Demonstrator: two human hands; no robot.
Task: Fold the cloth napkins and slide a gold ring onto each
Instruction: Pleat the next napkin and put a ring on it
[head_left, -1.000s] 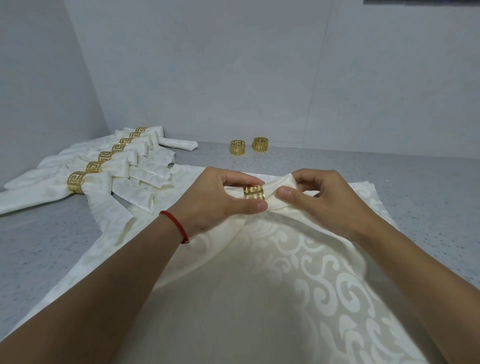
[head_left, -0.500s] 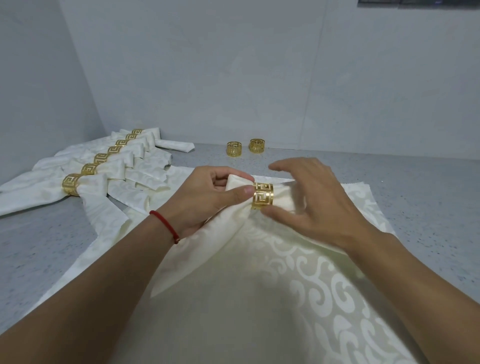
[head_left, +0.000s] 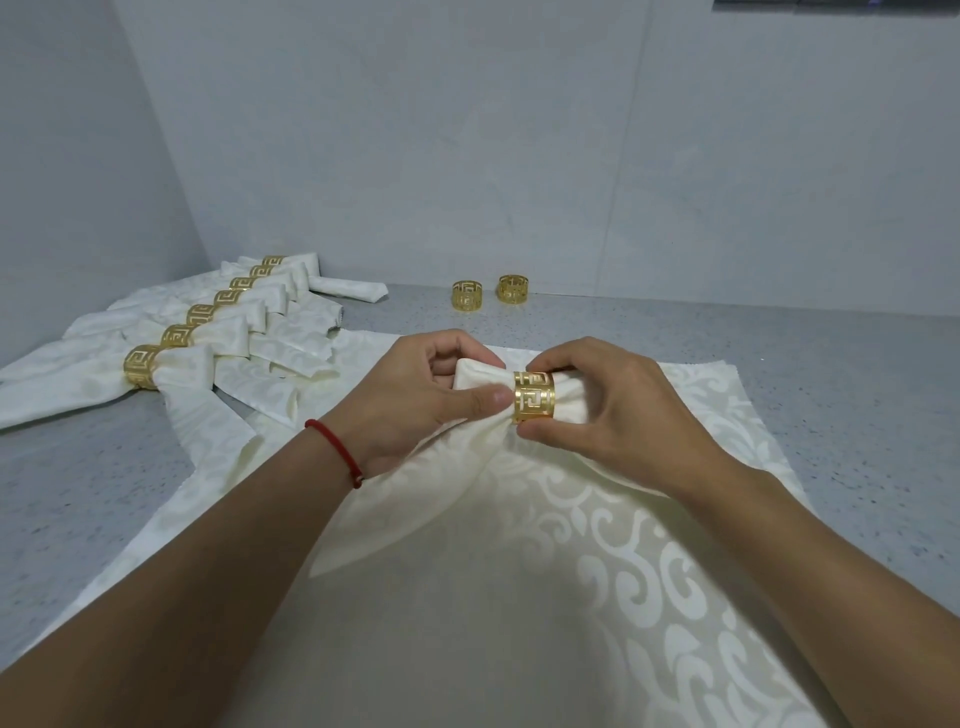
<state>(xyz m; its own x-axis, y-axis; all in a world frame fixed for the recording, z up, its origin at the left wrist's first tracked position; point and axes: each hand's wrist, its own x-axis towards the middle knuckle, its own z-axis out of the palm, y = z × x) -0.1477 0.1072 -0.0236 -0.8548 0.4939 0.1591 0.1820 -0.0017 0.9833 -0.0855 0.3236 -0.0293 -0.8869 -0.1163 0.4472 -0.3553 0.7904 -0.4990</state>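
A cream patterned napkin (head_left: 597, 561) spreads over the grey counter in front of me, its far end gathered into a bunch. A gold ring (head_left: 534, 399) with a cut-out key pattern sits around that bunch. My right hand (head_left: 618, 415) pinches the ring between thumb and fingers. My left hand (head_left: 415, 400) grips the cloth tip that pokes out of the ring's left side. Two loose gold rings (head_left: 466, 295) (head_left: 513, 288) stand by the back wall.
Several folded napkins with gold rings (head_left: 140, 366) lie in an overlapping row at the left, running back to the corner. One rolled napkin without a ring (head_left: 353, 289) lies behind them. Walls close the back and left. Bare grey counter (head_left: 831, 374) lies at the right.
The ring has travelled rightwards along the gathered cloth, so more of the tip shows at its left. My right hand moved from the cloth to pinching the ring.
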